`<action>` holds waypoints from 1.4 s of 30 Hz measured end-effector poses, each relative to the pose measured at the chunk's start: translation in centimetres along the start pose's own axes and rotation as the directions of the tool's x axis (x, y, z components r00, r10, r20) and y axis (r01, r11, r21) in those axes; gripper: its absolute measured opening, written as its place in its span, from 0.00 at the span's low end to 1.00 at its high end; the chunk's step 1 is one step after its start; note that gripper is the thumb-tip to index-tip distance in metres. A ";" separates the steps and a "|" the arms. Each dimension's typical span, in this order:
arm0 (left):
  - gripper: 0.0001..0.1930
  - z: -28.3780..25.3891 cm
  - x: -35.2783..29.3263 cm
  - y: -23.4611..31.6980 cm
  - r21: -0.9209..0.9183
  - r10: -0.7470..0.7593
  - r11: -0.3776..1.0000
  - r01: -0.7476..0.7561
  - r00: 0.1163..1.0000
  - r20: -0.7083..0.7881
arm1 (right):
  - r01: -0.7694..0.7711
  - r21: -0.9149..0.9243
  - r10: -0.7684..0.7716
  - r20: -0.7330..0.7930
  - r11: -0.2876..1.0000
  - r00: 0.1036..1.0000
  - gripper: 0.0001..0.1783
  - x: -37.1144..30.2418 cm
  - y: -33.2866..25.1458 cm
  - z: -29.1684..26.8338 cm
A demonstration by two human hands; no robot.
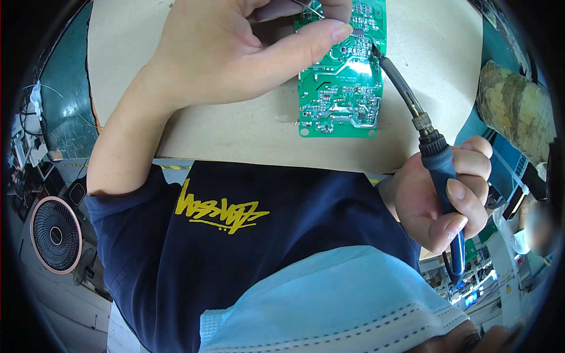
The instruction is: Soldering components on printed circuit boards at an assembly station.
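A green circuit board (340,82) lies on a pale board at the upper middle, its soldered side up with several small parts and shiny solder tracks. My right hand (450,194) is wrapped round the dark blue handle of a soldering iron (406,91). The iron slants up and left, and its tip meets the circuit board near the right edge. Over the board's upper left, my left hand (253,53) is closed in a pinch. A thin silvery solder wire (308,8) shows between its fingers; part of that hand runs out of the top edge.
Under the circuit board is a pale brown sheet (235,132) on a green tabletop (67,117). A worn yellowish cylinder (513,109) stands at the right. A round fan (56,235) and cables are at the left. Another person (521,238) is at the far right.
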State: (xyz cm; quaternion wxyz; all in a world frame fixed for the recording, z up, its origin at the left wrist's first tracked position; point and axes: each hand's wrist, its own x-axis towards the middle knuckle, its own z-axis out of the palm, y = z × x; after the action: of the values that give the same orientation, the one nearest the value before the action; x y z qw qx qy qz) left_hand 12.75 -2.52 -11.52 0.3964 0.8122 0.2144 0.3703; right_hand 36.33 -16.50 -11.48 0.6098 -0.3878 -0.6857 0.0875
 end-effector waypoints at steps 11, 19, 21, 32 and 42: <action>0.03 0.0 0.1 -0.4 0.022 0.077 0.997 -0.077 0.997 -0.001 | 0.011 0.043 -0.009 -0.044 0.999 0.999 0.17 0.0 0.1 -0.2; 0.03 -0.4 -0.1 0.0 0.035 0.073 0.997 -0.072 0.997 -0.017 | 0.034 0.004 -0.033 -0.126 0.999 0.991 0.18 -0.1 0.2 0.3; 0.03 -0.5 0.3 0.3 0.069 0.069 0.995 -0.072 0.997 0.044 | 0.036 0.005 -0.036 -0.121 0.999 0.992 0.18 0.0 0.4 0.2; 0.10 -3.6 1.4 2.3 0.144 -0.057 0.987 0.064 0.997 -0.053 | -0.265 -0.166 0.282 0.087 0.950 0.955 0.31 0.3 0.5 1.4; 0.22 -1.6 0.3 7.7 0.698 -0.615 0.580 0.419 0.787 0.039 | -0.042 -0.035 0.046 0.112 0.998 0.993 0.26 0.3 1.0 3.3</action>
State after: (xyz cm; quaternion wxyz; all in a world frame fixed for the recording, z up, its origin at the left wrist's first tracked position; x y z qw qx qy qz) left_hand 12.15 -6.13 -4.54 0.2022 0.8407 0.5019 0.0194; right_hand 33.80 -14.51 -12.63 0.5614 -0.4071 -0.7117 0.1117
